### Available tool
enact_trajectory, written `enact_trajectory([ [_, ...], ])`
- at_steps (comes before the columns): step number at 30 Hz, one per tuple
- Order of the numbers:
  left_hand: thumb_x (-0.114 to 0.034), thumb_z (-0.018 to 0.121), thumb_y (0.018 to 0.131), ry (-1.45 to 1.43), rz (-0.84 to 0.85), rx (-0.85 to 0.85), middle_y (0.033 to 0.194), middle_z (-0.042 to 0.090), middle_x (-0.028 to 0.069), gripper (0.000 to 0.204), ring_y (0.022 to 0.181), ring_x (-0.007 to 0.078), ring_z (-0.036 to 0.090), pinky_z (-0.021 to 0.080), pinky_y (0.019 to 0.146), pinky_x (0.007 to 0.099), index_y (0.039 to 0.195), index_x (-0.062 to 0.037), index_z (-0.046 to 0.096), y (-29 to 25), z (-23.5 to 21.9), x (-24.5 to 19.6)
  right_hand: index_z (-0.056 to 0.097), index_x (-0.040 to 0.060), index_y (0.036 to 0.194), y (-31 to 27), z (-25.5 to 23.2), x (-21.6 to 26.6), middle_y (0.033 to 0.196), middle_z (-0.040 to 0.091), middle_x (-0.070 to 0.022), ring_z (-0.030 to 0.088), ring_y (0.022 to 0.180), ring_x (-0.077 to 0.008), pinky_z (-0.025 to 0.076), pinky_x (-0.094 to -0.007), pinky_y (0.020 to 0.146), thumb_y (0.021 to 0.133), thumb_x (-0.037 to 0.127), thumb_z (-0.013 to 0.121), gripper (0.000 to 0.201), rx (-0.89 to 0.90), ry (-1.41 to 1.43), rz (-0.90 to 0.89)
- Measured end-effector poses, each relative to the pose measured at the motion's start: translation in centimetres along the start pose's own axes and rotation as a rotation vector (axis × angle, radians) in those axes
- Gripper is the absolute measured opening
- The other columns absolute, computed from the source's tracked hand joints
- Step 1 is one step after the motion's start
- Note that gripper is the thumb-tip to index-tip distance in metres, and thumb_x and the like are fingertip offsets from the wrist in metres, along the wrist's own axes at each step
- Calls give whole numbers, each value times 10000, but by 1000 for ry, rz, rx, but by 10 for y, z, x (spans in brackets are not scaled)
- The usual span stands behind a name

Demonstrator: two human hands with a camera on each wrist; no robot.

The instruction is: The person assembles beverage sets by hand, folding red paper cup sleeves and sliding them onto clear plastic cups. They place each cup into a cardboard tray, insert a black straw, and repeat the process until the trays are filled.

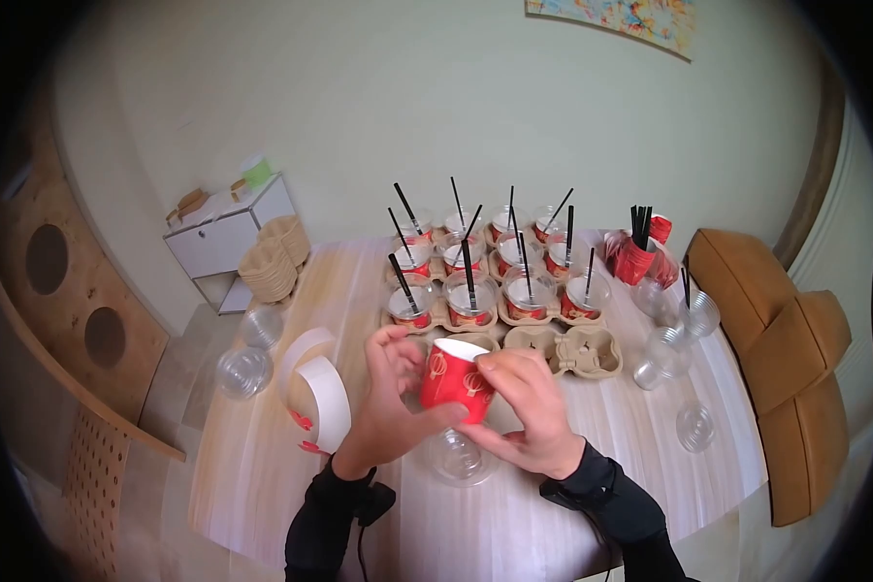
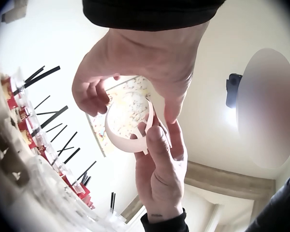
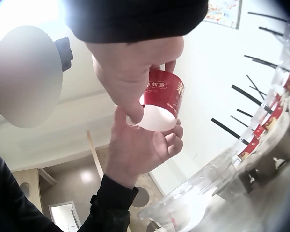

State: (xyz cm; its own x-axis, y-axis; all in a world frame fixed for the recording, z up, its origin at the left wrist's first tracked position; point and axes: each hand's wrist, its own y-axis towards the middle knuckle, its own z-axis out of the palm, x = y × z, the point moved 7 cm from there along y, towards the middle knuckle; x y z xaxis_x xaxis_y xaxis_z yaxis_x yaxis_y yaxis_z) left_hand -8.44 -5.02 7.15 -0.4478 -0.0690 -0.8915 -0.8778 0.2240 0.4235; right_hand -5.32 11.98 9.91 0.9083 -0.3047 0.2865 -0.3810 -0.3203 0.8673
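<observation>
A red paper cup sleeve with gold lantern prints is curved into a ring above the front of the table. It is white inside, and the left wrist view looks right through it. My right hand pinches its edge between thumb and fingers. My left hand is on the other side, its thumb along the sleeve's lower edge and its fingers spread apart from it. A clear plastic cup is on the table below the hands, partly hidden by them.
Clear cups with red sleeves and black straws fill pulp carriers at the back; one carrier has bare pockets. White-backed sleeves lie left, near clear cups. Straws stand back right, and clear lids lie right.
</observation>
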Motion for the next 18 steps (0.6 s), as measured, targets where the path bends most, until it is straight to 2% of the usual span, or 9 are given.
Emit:
enact_trajectory([
  [4,-238,664,945,-191,-2,21,1229,519,129,599,1158,217,555,524,908,348,1367,-45,286,5,0,7,405,-40,1454,1,3,1,1393,480,-246,515,1227,-402,414,-478,1038,691,245,896,951,12,109,94],
  [6,-186,574,979,-630,-268,2,1277,553,151,493,1173,265,600,570,875,390,1369,-59,301,8,-18,23,349,-53,1482,1,-3,-5,1432,441,-271,482,1274,-421,388,-484,1074,695,310,897,1025,-57,162,186],
  [8,-241,481,1012,-732,-239,20,1323,566,170,447,1139,294,630,584,856,431,1394,-48,354,16,-31,38,269,-72,1507,-7,10,-23,1456,396,-301,407,1348,-454,341,-469,1126,726,455,851,1108,287,204,404],
  [9,-311,458,1005,-846,-273,15,1350,550,212,526,1158,322,622,587,863,436,1425,-9,362,18,-33,43,269,-72,1507,-6,12,-22,1456,396,-301,407,1348,-454,341,-469,1126,726,455,851,1108,285,207,393],
  [12,-486,420,996,-961,-323,8,1420,502,276,715,1212,374,594,586,875,439,1476,41,363,17,-33,50,329,-67,1476,-29,44,-18,1359,461,-291,469,1270,-462,407,-469,1065,764,485,793,1014,713,-34,427],
  [14,-534,443,982,-960,-289,32,1407,514,275,757,1218,388,587,583,890,442,1472,37,364,15,-33,60,356,-29,1466,-46,61,-17,1336,467,-269,496,1230,-443,424,-466,1038,739,465,813,990,808,-7,437],
  [15,-475,608,936,-982,-282,94,1387,535,264,774,1198,371,604,586,886,423,1471,30,367,12,-31,64,383,9,1457,-57,71,-16,1312,473,-248,523,1191,-424,441,-464,1010,715,444,833,971,904,26,434],
  [16,-475,608,936,-1003,-297,127,1387,535,264,774,1198,371,604,586,886,423,1471,30,367,11,-29,67,383,9,1457,-61,76,-19,1312,473,-248,523,1191,-424,441,-464,1010,715,444,833,971,896,4,470],
  [18,-283,782,842,-795,-242,193,1351,571,224,781,1156,324,637,587,878,387,1450,14,393,12,-27,60,414,52,1452,-63,82,-16,1291,478,-229,547,1143,-400,475,-448,962,697,371,837,922,901,55,400],
])
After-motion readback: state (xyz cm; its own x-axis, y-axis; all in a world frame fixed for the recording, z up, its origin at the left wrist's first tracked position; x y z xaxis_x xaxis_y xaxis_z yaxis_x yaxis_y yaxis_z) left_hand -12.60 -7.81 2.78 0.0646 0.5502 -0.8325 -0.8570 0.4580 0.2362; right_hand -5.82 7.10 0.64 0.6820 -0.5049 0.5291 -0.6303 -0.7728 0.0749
